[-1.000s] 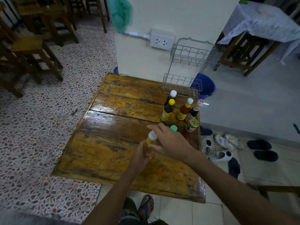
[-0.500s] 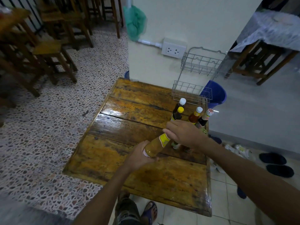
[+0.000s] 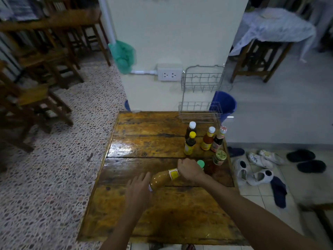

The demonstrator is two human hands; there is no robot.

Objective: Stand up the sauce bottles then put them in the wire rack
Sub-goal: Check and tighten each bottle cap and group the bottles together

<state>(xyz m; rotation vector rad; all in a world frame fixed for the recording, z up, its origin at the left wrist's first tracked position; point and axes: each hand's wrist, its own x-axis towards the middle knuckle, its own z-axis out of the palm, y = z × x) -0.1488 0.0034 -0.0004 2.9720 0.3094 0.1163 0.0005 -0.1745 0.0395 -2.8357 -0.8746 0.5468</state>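
Gripping the neck end of an amber sauce bottle (image 3: 163,178), the person's right hand (image 3: 190,170) curls its fingers round the cap end, just past a yellow label, while the bottle lies on its side across the wooden table (image 3: 144,213), its base pointing toward 8 o'clock. The left hand (image 3: 138,188) rests against that base with fingers straight and relaxed, touching but not wrapping it.

At 1 o'clock from the right hand, four bottles stand upright in a loose cluster near the table's far right corner: a dark bottle with a yellow cap (image 3: 190,143), a dark bottle with a white cap (image 3: 191,128) just behind it, an orange-red bottle with a white cap (image 3: 208,138), and a dark bottle with a red-and-white cap (image 3: 219,139) nearest the table's right edge. A small jar with a green-and-gold lid (image 3: 219,157) sits at 2 o'clock from the right hand, and a green cap (image 3: 200,162) shows just behind the knuckles; what it tops is hidden.

At 12 o'clock, a two-tier wire rack (image 3: 200,112) hangs on the pale pillar, its lower basket just above the table's far edge; no bottle stands in either tier. A blue bucket (image 3: 225,105) stands on the floor behind the rack.
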